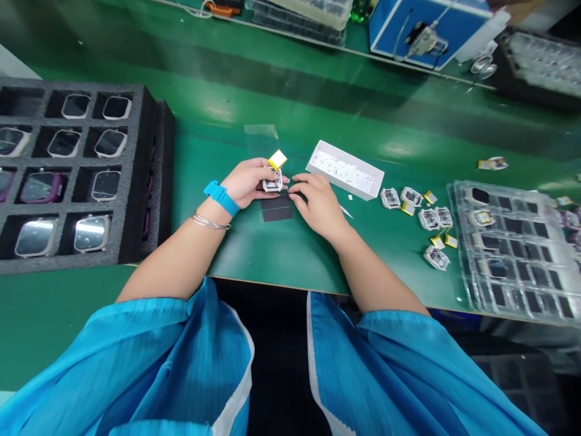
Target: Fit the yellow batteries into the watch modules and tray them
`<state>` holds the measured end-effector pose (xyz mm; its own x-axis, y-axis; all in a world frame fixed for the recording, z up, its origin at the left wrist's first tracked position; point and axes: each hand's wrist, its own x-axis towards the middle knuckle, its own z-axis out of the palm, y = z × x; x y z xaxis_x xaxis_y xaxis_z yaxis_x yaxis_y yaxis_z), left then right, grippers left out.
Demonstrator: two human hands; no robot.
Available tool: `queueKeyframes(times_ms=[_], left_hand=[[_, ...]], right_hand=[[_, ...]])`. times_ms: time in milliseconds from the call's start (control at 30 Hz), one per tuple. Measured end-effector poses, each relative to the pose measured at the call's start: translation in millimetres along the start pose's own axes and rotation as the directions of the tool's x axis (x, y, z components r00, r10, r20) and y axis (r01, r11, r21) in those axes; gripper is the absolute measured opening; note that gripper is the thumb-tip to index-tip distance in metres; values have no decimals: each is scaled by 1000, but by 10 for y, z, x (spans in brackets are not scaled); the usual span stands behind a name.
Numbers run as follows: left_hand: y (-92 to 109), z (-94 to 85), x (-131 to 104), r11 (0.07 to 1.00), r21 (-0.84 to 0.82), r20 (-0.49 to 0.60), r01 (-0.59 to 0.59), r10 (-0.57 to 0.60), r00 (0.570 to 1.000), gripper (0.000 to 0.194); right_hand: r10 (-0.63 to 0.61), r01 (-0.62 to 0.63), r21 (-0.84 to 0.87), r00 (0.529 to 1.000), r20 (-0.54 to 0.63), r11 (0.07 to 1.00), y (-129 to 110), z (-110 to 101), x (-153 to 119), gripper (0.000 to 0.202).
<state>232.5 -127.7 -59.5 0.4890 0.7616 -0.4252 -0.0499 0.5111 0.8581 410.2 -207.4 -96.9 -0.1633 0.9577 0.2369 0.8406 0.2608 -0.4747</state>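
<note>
My left hand (pixel 252 181) is closed around a white smartwatch case (pixel 272 180) with its open inside showing. A silver battery with yellow edges (pixel 278 159) sticks up from the case's far side, beyond my thumb. Just to the right, my right hand (pixel 318 203) has its fingers bent and brought together close to the case. Whatever those fingertips may pinch is too small to make out. Beneath both hands, a sheet with black rectangular pieces (pixel 277 214) lies flat on the green table.
Behind my right hand stands a white open box (pixel 345 169) with small bits inside. Several watch cases with batteries (pixel 429 218) lie to the right, beside stacked clear plastic trays (pixel 517 248). A foam tray (pixel 131 200) of watches fills the left. A blue box (pixel 426 30) sits on the shelf.
</note>
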Motion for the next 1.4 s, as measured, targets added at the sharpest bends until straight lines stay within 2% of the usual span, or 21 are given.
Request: queueKeyframes(times_ms=[100,333,633,800,967,1133,1200,1300,1400], left_hand=[[-38,21,15,1000,-9,9,22,-22,1000,15],[-54,51,18,998,-39,-24,48,-49,999,18],[-78,138,-13,997,-59,-91,48,-53,994,16],[-79,130,-2,998,-52,-94,47,-51,994,15],[-67,135,-16,998,-52,-101,47,-52,993,15],[-72,138,-24,998,-37,-105,41,-45,993,14],[-75,142,-24,999,-23,-104,38,-41,994,15],[-69,174,-37,1000,3,-111,23,-23,994,16],[-51,233,-77,999,53,-125,9,-2,992,17]], right_hand=[[51,-51,-12,998,-45,999,24,7,-10,10],[112,-112,-2,993,-25,994,-18,51,6,11],[197,-198,98,980,19,975,-25,11,51,11],[251,-249,90,968,-8,964,-20,84,98,7],[133,-131,76,991,-19,988,27,146,69,9],[-25,24,98,1000,4,995,35,43,-31,8],[-81,85,126,996,-43,988,14,-34,-60,7],[-129,169,211,974,-188,963,-35,-134,-75,8],[-58,167,366,955,-290,915,-79,-168,-74,12]])
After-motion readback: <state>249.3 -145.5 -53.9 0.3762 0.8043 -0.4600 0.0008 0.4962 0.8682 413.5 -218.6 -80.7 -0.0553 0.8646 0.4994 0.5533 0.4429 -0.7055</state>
